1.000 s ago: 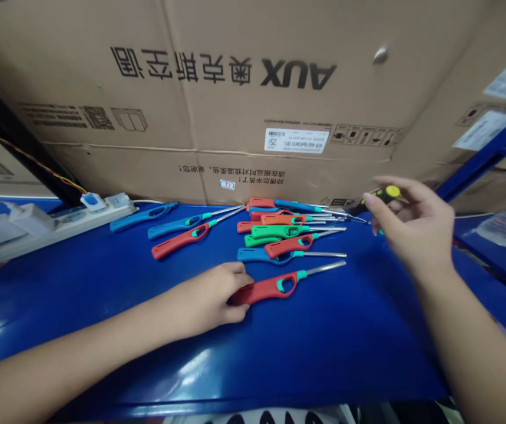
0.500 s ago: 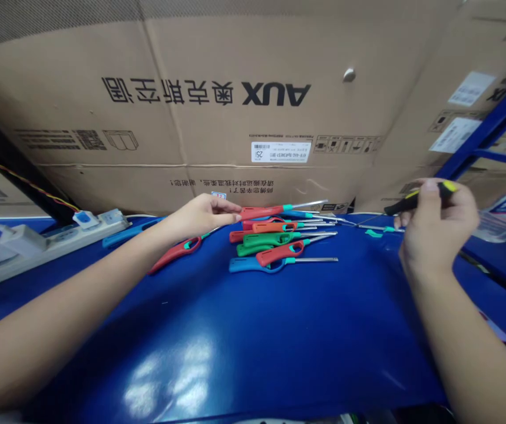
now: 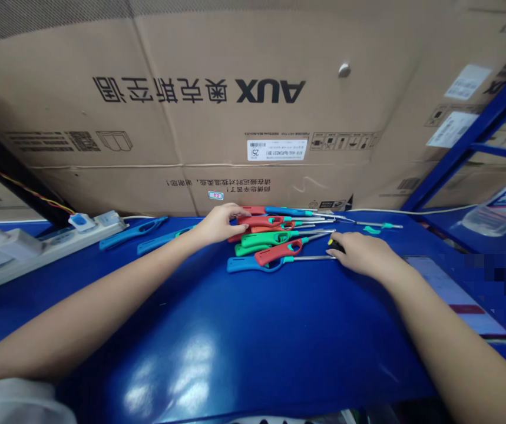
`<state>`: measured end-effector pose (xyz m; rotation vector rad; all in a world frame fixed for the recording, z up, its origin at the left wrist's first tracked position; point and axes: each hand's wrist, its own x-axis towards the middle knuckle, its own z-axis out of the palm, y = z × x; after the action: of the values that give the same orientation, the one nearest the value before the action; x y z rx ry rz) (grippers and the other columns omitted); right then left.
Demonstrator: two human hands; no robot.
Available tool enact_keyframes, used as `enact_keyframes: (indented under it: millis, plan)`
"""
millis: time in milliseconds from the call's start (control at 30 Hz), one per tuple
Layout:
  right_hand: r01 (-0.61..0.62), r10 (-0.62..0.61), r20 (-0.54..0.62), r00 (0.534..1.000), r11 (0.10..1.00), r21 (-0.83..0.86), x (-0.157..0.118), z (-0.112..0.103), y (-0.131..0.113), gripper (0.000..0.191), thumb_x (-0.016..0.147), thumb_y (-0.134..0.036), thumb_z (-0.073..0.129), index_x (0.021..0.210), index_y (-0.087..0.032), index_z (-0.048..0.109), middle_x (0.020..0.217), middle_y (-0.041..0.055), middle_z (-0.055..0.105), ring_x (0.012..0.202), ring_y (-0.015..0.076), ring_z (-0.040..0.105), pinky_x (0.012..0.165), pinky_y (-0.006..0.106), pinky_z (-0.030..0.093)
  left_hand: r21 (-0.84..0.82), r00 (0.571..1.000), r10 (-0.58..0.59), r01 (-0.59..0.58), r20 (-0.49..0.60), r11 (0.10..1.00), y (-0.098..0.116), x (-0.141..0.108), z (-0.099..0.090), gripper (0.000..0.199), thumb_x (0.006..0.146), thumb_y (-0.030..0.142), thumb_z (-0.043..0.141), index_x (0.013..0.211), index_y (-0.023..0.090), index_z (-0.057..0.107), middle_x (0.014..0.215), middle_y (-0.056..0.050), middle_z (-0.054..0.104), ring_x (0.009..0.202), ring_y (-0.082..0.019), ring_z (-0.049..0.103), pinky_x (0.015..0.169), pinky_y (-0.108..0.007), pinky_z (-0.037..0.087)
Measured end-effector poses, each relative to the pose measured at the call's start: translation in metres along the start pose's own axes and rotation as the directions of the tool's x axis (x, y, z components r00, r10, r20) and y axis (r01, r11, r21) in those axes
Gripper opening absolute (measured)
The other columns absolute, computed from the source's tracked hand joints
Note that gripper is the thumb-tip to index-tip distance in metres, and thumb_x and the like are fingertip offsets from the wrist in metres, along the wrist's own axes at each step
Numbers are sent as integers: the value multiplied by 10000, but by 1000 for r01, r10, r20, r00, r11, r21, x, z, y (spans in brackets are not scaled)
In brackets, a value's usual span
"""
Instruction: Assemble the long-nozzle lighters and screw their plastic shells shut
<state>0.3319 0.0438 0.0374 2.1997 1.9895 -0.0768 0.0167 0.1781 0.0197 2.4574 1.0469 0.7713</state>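
Note:
Several red, green, orange and blue lighters with long metal tubes lie heaped on the blue table (image 3: 235, 330). At the heap's left end, my left hand (image 3: 221, 225) has its fingers closed on the handle of a red lighter (image 3: 267, 221). A green lighter (image 3: 264, 238), another red lighter (image 3: 274, 253) and a blue lighter (image 3: 253, 264) lie in front of it. My right hand (image 3: 361, 250) is closed around a black and yellow tool (image 3: 336, 244) beside the tube ends, its fingertips low over the table; the tool is mostly hidden.
Two blue lighters (image 3: 131, 233) lie left, near a white power strip (image 3: 62, 238). A large cardboard box (image 3: 217, 135) stands behind. A loose tube with teal pieces (image 3: 380, 226) lies back right; a flat screen-like panel (image 3: 460, 297) and clear container (image 3: 495, 212) are farther right.
My right hand has moved left and down with the tool, from the right side to the tube ends. My left hand is slightly lower, and the red lighter below my left forearm no longer shows there.

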Motion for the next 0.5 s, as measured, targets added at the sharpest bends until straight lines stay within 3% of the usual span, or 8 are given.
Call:
enact_keyframes:
  millis: [133, 267, 400, 500]
  plan:
    - [-45, 45, 9, 999, 999, -15, 5, 3, 2, 310, 981, -348, 489, 1186, -198, 667, 1159, 162, 708, 1048, 341, 687, 762, 399, 513, 30, 999, 18, -17, -35, 999, 1, -12, -10, 380, 854, 365, 626, 1159, 152, 700, 1203, -124, 703, 1134, -258, 650, 1022, -408, 499]
    - [-38, 38, 2, 999, 999, 7, 8, 7, 8, 310, 981, -316, 469, 1184, -194, 670, 1174, 166, 701, 1035, 333, 685, 753, 395, 506, 85, 999, -15, 20, -48, 996, 0, -34, -37, 392, 889, 408, 578, 1167, 159, 698, 1225, -122, 684, 1152, -269, 638, 1054, -419, 472]
    - [-39, 41, -22, 999, 997, 72, 13, 12, 16, 293, 954, -321, 508, 1140, -188, 692, 1141, 170, 708, 1004, 337, 682, 726, 387, 489, 352, 981, -183, 193, -61, 916, -10, -56, -73, 428, 894, 449, 534, 1200, 191, 684, 1235, -98, 656, 1149, -276, 622, 1056, -393, 458]
    - [-40, 52, -68, 996, 986, 164, 21, 13, 30, 231, 915, -372, 578, 1022, -221, 717, 1038, 121, 729, 930, 299, 682, 700, 358, 478, 435, 945, -323, 314, -55, 844, -21, -70, -97, 441, 872, 431, 545, 1179, 148, 688, 1209, -116, 657, 1172, -322, 601, 1067, -411, 440]
